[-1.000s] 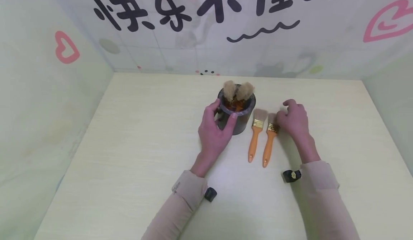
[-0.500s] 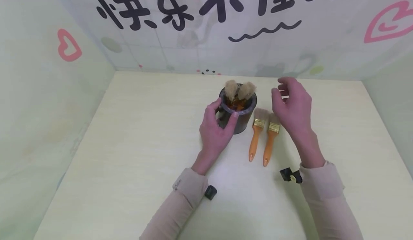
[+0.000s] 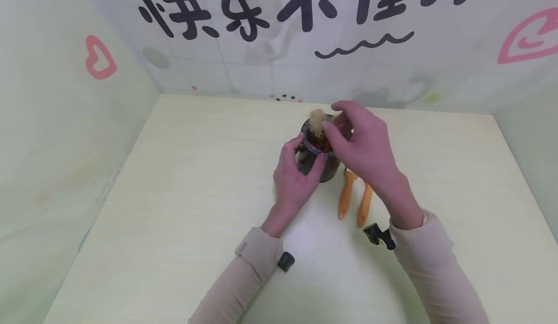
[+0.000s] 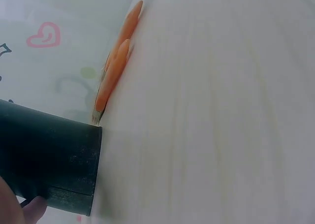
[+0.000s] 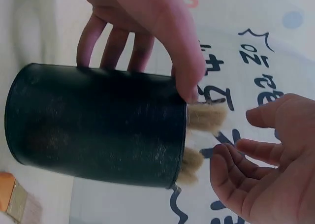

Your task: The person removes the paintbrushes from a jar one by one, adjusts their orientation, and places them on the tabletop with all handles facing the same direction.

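Observation:
A dark cylindrical cup (image 3: 330, 170) stands upright at the back of the table. My left hand (image 3: 293, 181) holds its near left side, thumb at the rim. Two tufts of tan bristles stick out of the cup: one tuft (image 3: 317, 121) shows in the head view, and the other tuft (image 5: 191, 165) shows in the right wrist view. Over the rim, my right hand (image 3: 364, 142) has its fingers loosely bent and spread. The right wrist view shows a small gap between those fingers and the bristles. Inside the cup, the brush handles are mostly hidden.
Two paintbrushes with orange handles lie right of the cup, one brush (image 3: 346, 197) beside the other brush (image 3: 364, 205); my right hand hides their bristles in the head view. A printed backdrop (image 3: 244, 72) rises behind the pale table (image 3: 174, 193).
My right hand has risen from the right-hand brush on the table and moved left over the cup's rim. My left hand keeps its hold. The view has shifted slightly.

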Demonstrator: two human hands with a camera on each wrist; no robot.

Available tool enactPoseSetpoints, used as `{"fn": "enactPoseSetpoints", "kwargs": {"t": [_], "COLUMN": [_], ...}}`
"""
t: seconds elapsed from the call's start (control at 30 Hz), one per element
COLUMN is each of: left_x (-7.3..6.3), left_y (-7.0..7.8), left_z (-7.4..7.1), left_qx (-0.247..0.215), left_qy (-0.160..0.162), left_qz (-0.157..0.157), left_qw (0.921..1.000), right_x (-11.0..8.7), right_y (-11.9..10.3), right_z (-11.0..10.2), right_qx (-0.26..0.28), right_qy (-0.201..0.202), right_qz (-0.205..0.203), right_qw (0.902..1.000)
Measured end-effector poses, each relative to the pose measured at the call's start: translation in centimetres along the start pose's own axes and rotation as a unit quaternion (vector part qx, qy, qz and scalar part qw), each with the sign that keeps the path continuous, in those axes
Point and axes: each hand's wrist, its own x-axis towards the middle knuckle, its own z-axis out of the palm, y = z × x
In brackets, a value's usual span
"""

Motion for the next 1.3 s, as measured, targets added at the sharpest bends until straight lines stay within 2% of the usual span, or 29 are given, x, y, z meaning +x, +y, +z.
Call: {"fn": "enactPoseSetpoints", "kwargs": {"t": [0.1,0.2,0.37,0.5,0.67,1.07,1.3], "left_x": [-0.2,-0.2,-0.1,-0.1,-0.3,-0.1,0.1], "left_y": [0.0,-0.1,-0.1,-0.1,-0.1,-0.1,-0.1], "left_z": [0.0,0.1,0.1,0.1,0.0,0.1,0.0], "left_qx": [-0.004,0.0,0.003,0.0,0.001,0.013,0.022], "left_qy": [-0.002,0.005,0.01,0.004,0.004,0.005,0.004], "left_qz": [-0.006,0.0,0.014,0.008,0.008,0.022,0.027], "left_qw": [1.0,1.0,0.9999,1.0,1.0,0.9997,0.9994], "right_x": [0.1,0.3,0.1,-0.3,-0.6,-0.5,0.0], "right_y": [-0.1,0.2,0.9,1.5,1.7,1.3,0.7], "right_z": [1.0,1.8,2.3,2.4,2.4,1.0,-0.5], "right_qx": [-0.025,-0.054,-0.048,-0.003,0.027,0.012,0.014], "right_qy": [-0.028,-0.037,-0.003,0.03,0.047,0.051,0.083], "right_qz": [0.016,0.031,0.042,0.045,0.042,0.027,0.022], "right_qw": [0.9992,0.9974,0.998,0.9985,0.9977,0.9983,0.9962]}}
